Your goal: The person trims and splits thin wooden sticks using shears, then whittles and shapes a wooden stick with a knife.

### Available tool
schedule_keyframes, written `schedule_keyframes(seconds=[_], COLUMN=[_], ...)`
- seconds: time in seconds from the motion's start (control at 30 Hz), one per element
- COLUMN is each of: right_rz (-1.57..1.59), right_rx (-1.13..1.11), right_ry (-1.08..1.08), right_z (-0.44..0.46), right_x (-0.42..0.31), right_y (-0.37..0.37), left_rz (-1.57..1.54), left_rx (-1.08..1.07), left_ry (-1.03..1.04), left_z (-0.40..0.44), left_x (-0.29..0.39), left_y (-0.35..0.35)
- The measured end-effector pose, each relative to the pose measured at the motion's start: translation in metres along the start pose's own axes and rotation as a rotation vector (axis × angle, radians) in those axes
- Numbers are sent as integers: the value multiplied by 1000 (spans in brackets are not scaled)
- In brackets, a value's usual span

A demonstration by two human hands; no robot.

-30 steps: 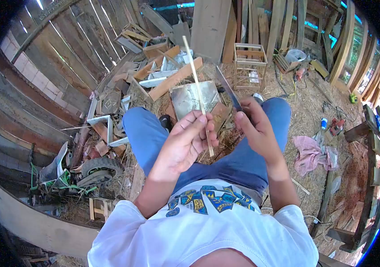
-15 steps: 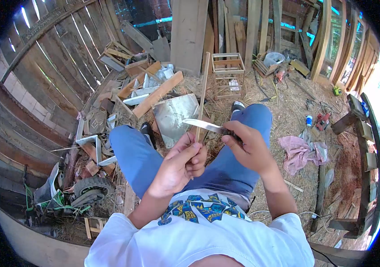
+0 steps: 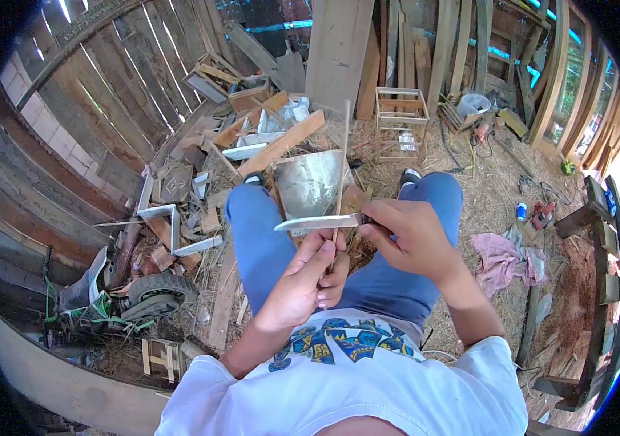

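A thin wooden stick [image 3: 343, 160] stands nearly upright in front of me, its lower end between the fingers of my left hand [image 3: 308, 277]. My right hand [image 3: 413, 236] is closed around the dark handle of a knife [image 3: 316, 223]. The blade points left and crosses the stick just above my left fingers. My fingers hide most of the handle and the stick's bottom end.
A metal sheet [image 3: 306, 185] lies on the straw-strewn ground beyond my knees. A small wooden frame stool [image 3: 401, 120] stands further back. Scrap wood [image 3: 281, 145] and a wheel [image 3: 163, 294] lie left; a pink cloth [image 3: 502, 258] and a wooden rack [image 3: 604, 291] are right.
The knife blade has come down along the stick, from slanting to nearly level, close to my left fingers. My view has shifted, so the surroundings appear further right.
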State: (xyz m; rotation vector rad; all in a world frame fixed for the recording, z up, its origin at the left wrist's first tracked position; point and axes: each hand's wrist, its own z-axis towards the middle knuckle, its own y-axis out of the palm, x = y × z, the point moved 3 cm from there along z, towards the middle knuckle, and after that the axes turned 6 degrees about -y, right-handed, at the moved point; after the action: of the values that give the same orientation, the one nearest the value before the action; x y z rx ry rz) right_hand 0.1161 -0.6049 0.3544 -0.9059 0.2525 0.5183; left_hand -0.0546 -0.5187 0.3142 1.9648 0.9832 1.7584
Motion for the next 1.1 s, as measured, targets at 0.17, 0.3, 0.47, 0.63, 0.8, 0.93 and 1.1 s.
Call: schedule_keyframes(seconds=[0.17, 0.3, 0.47, 0.63, 0.8, 0.93, 1.1], right_rz=[-56, -51, -78, -147, -257, -279, -315], right_rx=[-83, -162, -212, -152, -127, -78, -53], right_ry=[-78, -29, -45, -85, -95, -134, -141], right_z=[2, 0, -10, -8, -7, -4, -3], right_x=[1, -3, 1, -5, -7, -10, -5], right_y=[11, 13, 16, 22, 22, 19, 23], left_rz=[-49, 8, 60, 111, 169, 185, 200], left_rx=[33, 86, 98, 133, 195, 164, 211], left_ry=[9, 38, 31, 65, 42, 71, 93], left_z=[-6, -9, -9, -13, -14, -17, -18], left_x=[-6, -9, -14, -11, -11, -9, -6], left_y=[-14, -9, -5, 0, 4, 7, 10])
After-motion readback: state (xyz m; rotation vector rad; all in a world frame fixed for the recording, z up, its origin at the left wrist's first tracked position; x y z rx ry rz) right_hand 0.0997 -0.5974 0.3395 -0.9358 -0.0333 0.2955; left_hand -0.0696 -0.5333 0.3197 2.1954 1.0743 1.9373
